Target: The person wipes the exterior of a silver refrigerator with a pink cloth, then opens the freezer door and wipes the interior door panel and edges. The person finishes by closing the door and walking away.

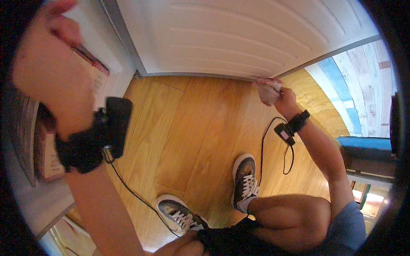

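Observation:
My left hand (65,27) is blurred at the upper left, over a pale box (100,83) with a red edge inside a white cabinet; whether it touches the box is unclear. Its fingers look partly curled, and their grip cannot be told. My right hand (287,100) grips a crumpled, whitish and pink plastic bag or cloth (269,92) at the lower corner of the open white door (217,41). That door has a ribbed inner panel and a grey edge strip. Both wrists wear black straps with cabled devices.
Another printed pale box (53,156) lies at the left, beside a dark stack (24,128). Wood-plank flooring (192,128) runs beneath, with my two laced shoes (245,179) on it. Striped blue and white boards (355,86) and a blue-topped item (365,143) are at the right.

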A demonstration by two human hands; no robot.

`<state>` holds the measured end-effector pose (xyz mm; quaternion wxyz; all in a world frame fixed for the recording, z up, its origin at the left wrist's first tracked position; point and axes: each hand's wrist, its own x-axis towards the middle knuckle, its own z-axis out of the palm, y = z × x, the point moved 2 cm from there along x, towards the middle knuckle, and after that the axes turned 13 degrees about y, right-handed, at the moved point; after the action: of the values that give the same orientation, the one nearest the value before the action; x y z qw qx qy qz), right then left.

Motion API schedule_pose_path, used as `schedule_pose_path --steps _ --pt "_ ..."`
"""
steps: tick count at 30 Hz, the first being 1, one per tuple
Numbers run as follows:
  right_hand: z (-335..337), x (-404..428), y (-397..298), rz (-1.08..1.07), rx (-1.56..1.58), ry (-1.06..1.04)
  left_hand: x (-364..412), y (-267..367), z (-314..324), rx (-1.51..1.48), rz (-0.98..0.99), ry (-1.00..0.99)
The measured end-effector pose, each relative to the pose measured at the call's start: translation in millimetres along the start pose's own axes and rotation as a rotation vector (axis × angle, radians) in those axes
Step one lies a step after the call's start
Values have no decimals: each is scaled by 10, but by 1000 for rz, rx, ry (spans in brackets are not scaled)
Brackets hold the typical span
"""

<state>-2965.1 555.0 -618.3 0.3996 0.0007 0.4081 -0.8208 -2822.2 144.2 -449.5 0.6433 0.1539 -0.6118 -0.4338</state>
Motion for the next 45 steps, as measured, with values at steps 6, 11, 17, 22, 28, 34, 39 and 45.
schedule_pose_path --steps 6,11,17,22,28,34,39,45 --pt "713 25 341 -98 -21 343 -1783 -282 164 242 -874 -746" --pt "1300 123 742 -264 -854 199 -2547 -400 37 -654 -1944 -281" --pt "1453 144 1084 -825 -1719 -328 -2633 -619 -159 -401 -1895 -134" --pt "1335 572 1175 -146 -1428 -255 -2580 -807 -301 -77 -1738 -406" --pt "384 372 681 0 -495 91 -2410 -1083 -260 192 -1526 -806" --pt "-919 -1 456 -160 281 414 -2329 -1197 -267 -98 -1566 -648" --pt "-1251 334 555 -329 452 557 -2335 -1232 -178 -137 -1690 -588" --pt "-931 733 749 -110 364 654 -2067 -1167 -327 -308 -1560 -539"
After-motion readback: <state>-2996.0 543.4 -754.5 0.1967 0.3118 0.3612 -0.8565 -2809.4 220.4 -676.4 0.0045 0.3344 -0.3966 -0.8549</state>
